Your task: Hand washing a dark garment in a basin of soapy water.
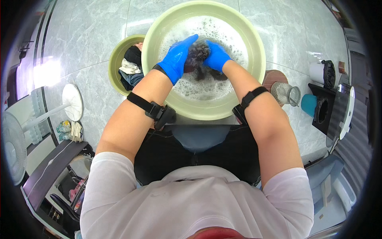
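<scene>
A large pale-green plastic basin (255, 38) of sudsy water (209, 27) sits before me on the floor. Dark wet cloth (198, 55) is bunched between my hands above the foam, and part of it trails into the water. My left hand (177, 56), in a blue glove, lies along the cloth's left side with its fingers extended. On the other side my right hand (217, 56), also gloved in blue, holds the cloth with bent fingers. Some of the right fingers are hidden by the cloth.
A smaller green basin (113, 70) of clothes (131, 65) touches the large one's left side. To the right, a glass jar (283, 92) stands on a reddish-brown round stool (270, 77). A white pedestal fan (13, 149) is at far left; a teal bin (308, 104) stands right.
</scene>
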Demonstrator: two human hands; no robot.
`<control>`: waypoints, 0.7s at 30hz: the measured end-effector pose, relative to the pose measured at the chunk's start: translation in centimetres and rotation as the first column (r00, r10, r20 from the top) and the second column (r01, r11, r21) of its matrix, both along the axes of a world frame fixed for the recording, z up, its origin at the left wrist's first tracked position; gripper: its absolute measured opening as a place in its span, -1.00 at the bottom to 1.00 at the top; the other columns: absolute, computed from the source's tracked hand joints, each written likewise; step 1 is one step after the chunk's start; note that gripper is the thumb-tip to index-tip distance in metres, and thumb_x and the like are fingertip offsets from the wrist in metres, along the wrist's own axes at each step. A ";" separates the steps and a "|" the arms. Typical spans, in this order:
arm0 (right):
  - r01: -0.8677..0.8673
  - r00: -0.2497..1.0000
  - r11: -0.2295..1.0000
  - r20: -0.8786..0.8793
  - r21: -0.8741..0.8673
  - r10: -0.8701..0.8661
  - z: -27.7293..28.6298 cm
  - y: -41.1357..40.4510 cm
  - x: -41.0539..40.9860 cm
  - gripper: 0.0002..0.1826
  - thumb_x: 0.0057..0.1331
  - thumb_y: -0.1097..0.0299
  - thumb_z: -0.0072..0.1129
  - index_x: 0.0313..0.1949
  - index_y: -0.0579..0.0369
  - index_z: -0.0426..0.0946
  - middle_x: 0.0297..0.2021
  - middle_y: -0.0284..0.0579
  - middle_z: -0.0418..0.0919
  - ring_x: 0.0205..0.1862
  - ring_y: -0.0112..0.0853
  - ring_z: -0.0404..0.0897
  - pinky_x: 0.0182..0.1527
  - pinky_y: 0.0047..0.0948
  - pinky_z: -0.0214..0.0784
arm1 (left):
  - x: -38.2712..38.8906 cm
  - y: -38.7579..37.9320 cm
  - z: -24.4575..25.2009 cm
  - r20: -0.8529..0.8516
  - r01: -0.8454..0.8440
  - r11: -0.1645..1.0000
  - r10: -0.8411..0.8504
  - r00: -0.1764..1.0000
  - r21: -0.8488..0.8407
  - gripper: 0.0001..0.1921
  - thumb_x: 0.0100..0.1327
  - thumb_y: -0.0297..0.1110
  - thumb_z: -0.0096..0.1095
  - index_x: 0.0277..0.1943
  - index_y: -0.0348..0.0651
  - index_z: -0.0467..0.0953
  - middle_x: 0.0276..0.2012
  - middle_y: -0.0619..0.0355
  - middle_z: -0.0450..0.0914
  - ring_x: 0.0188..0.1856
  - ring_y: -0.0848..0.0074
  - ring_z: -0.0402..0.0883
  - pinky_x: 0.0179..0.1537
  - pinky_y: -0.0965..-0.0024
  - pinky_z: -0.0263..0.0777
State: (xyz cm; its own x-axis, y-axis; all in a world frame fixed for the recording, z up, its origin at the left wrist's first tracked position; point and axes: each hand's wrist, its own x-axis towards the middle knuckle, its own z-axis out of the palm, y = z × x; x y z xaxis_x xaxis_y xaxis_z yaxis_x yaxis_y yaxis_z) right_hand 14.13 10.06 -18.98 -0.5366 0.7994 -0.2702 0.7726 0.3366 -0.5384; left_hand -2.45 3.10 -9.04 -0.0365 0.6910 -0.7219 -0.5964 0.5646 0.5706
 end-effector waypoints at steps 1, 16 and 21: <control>-0.013 1.000 1.000 -0.011 0.001 0.013 1.2 -0.3 -0.8 -0.29 0.05 0.29 0.40 0.24 0.00 0.43 0.17 0.11 0.48 0.20 -0.03 0.48 0.25 -0.13 0.35 | -0.6 -0.4 -0.8 -0.011 -0.013 1.000 0.013 1.000 0.001 -0.47 0.24 0.01 0.34 0.09 -0.27 0.55 -0.02 -0.02 0.62 -0.04 0.31 0.61 0.00 0.25 0.51; 0.067 0.532 0.987 -0.831 -0.146 -0.159 9.4 -4.0 -2.3 -0.24 0.01 0.36 0.48 0.22 0.15 0.37 0.17 0.05 0.43 0.23 -0.10 0.40 0.29 -0.20 0.27 | 1.3 -1.0 0.7 0.488 -0.237 0.928 0.073 0.870 0.285 -0.49 0.52 0.02 -0.18 0.28 -0.17 0.37 0.17 -0.01 0.51 0.15 0.26 0.54 0.21 0.17 0.44; 0.249 0.601 0.964 -0.766 -0.093 -0.229 6.5 -4.6 -4.4 -0.32 0.12 0.38 0.38 0.23 0.17 0.34 0.16 0.04 0.44 0.20 -0.14 0.42 0.28 -0.23 0.29 | 1.3 0.2 -2.9 0.532 -0.364 0.926 0.258 0.807 0.103 -0.59 0.47 -0.08 -0.04 0.16 -0.20 0.47 0.10 0.01 0.57 0.07 0.27 0.58 0.11 0.21 0.50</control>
